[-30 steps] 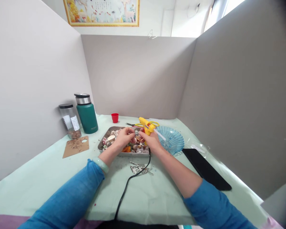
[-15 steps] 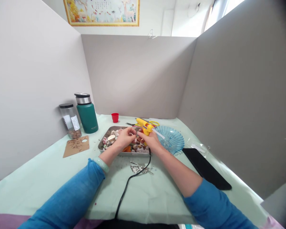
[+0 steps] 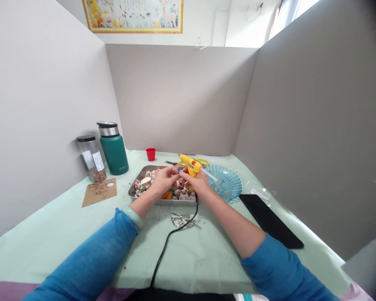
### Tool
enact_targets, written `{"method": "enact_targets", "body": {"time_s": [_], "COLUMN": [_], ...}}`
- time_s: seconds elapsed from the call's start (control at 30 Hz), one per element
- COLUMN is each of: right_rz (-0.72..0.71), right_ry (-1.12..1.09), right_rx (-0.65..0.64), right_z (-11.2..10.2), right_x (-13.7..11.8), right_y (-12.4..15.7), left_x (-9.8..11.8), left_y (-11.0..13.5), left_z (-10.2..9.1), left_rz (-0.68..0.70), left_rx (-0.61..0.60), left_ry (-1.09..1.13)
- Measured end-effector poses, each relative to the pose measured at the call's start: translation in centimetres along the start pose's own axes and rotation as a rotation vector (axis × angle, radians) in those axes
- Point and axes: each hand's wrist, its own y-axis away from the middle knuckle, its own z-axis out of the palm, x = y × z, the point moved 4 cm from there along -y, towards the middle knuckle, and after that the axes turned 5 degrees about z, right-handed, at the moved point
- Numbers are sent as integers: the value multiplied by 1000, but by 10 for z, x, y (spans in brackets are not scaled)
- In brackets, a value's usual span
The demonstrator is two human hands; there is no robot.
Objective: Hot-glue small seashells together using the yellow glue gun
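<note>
Both my hands meet over a metal tray (image 3: 134, 192) filled with several small shells. My right hand (image 3: 198, 184) is closed round a yellow glue gun (image 3: 189, 164), whose nozzle points left toward my left hand. My left hand (image 3: 163, 180) is pinched on a small piece I cannot make out, held right at the gun's tip. The gun's black cord (image 3: 166, 246) runs down the table toward me. A heap of metal hair clips (image 3: 183, 220) lies just in front of the tray.
A blue glass dish (image 3: 227, 184) sits right of the tray, a black flat case (image 3: 271, 221) further right. A green flask (image 3: 113, 148), a jar (image 3: 91, 159), a brown card (image 3: 100, 192), a red cup (image 3: 150, 154) and yellow scissors (image 3: 202, 161) stand behind and left. Grey partitions enclose the table.
The glue gun tilted down and its nozzle came closer to my left hand's fingertips. Both hands shifted slightly away from me over the tray.
</note>
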Motion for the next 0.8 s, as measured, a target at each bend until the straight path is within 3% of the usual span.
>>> {"method": "enact_targets", "body": {"time_s": [0.2, 0.8], "right_rz": [7, -36], "right_ry": [24, 74], "right_rx": [-34, -61], "right_z": [1, 0], "right_x": [2, -2], "right_y": [0, 3], "left_x": [0, 2], "left_y": [-1, 4], "left_z": [0, -2], "left_rz": [21, -188], "left_rx": [14, 14], "left_ry": [88, 249]}}
